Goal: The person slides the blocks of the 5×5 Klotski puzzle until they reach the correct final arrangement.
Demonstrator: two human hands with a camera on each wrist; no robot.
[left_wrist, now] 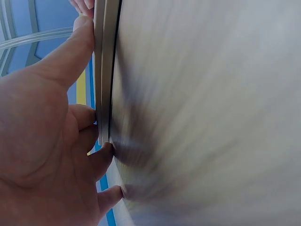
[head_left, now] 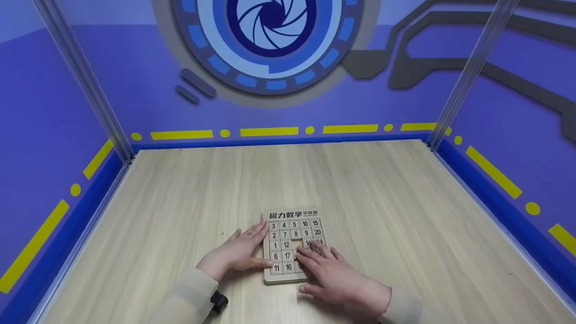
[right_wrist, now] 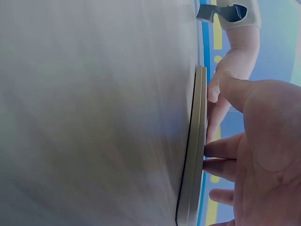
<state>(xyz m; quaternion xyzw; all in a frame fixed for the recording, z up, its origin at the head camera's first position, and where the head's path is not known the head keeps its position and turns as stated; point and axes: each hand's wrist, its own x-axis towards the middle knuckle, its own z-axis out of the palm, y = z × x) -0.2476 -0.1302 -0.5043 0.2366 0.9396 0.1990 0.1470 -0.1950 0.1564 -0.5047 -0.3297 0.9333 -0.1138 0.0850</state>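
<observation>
A wooden number slide puzzle (head_left: 283,278) lies flat on the table, its dark lettering along the far edge. Numbered square tiles fill its frame, and one vacant square (head_left: 297,244) shows below the tile marked 8 (head_left: 295,233). My left hand (head_left: 238,252) rests at the puzzle's left side, fingers fairly straight at the upper edge and thumb near tile 11. In the left wrist view its fingers lie along the board's side edge (left_wrist: 107,70). My right hand (head_left: 335,276) extends over the lower right tiles, fingertips touching them beside the vacant square; it covers several numbers.
The light wood table (head_left: 202,189) spreads around the puzzle. Blue printed panels (head_left: 112,90) with yellow dashes stand along the back and both sides, with clear corner posts. A black device (head_left: 219,301) sits at the left sleeve.
</observation>
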